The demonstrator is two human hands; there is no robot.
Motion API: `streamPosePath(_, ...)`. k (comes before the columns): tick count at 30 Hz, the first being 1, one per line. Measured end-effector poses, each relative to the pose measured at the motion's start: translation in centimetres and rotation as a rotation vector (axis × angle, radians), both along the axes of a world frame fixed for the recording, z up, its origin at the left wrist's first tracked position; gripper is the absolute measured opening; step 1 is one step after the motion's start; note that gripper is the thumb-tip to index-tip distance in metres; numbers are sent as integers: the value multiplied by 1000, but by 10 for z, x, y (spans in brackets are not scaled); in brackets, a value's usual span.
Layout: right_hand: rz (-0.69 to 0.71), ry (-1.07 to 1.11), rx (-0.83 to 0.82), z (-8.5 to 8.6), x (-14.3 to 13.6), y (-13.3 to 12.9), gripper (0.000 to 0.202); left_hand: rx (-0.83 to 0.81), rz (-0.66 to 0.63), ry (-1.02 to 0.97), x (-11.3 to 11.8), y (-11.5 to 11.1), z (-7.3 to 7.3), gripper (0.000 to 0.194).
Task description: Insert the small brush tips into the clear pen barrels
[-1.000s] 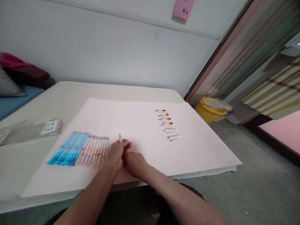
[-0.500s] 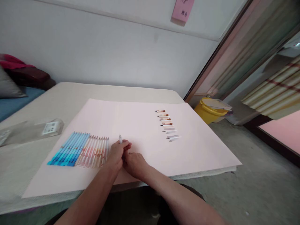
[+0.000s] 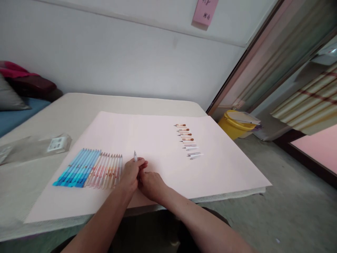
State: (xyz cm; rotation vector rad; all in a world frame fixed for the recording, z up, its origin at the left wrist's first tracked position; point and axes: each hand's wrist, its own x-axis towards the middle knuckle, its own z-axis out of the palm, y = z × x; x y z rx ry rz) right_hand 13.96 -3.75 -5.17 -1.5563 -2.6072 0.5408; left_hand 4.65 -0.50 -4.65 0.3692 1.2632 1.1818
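Left hand [image 3: 131, 172]: I have it closed on a pen [image 3: 135, 157], and the tip pokes out.
Right hand [image 3: 152, 184]: it curls against my left; I can't tell what it grips.
Pen: over the pink paper [image 3: 158, 133], near the pale pens [image 3: 106, 172].
Blue pens [image 3: 79, 168]: in a row, next to the pale ones.

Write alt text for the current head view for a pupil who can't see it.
A person's left hand holds a pen, the right hand curled beside it, over a pink sheet on a table. Blue pens and pale patterned pens lie in a row at left; small pieces form a column at right.
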Motion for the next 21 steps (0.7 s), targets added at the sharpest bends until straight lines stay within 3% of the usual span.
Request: streamPosePath(21, -3, -3, 28, -2, -1, 0, 32, -15, 5, 20, 1, 1, -3, 15)
